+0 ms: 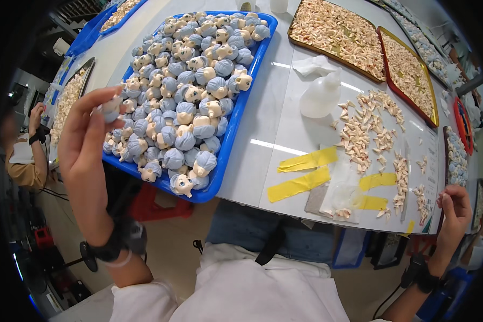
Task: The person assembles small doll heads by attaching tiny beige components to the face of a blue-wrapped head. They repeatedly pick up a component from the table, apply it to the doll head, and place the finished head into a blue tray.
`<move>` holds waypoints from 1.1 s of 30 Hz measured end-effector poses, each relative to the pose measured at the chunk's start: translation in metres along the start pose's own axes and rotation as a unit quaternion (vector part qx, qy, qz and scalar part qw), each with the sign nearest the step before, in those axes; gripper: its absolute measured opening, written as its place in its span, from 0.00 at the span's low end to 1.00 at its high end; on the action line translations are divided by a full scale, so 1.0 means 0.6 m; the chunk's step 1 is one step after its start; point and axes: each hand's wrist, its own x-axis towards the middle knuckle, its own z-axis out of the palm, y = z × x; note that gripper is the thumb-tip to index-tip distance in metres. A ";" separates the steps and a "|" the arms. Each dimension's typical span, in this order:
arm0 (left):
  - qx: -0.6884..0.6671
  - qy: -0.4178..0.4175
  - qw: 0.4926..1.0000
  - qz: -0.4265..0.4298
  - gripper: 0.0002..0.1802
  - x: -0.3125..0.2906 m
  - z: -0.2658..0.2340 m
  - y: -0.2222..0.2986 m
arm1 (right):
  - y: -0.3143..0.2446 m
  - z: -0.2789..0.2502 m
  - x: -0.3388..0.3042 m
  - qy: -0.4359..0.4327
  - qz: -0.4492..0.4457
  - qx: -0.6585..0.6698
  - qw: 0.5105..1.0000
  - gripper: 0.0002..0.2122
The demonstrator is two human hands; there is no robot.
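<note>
My left hand is raised at the left edge of a blue plastic tray. Its thumb and fingers pinch a small doll head with pale blue hair. Many similar doll heads, blue-haired with pale faces, fill the tray in a heap. At the table's right front edge is my right hand, fingers curled and thumb against fingertips. Whatever it may hold is too small to make out. Near it lie loose pale pointed pieces, with a larger scatter of them further in.
A translucent squeeze bottle stands beside crumpled white tissue. Yellow tape strips stick to the table near a white sheet. Trays of pale pieces lie at the far right. Another person's hand shows at far left.
</note>
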 end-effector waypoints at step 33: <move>-0.392 -0.173 0.864 -0.265 0.26 -0.176 0.210 0.045 | -0.154 0.239 -0.006 -0.175 -0.275 -0.229 0.917 0.08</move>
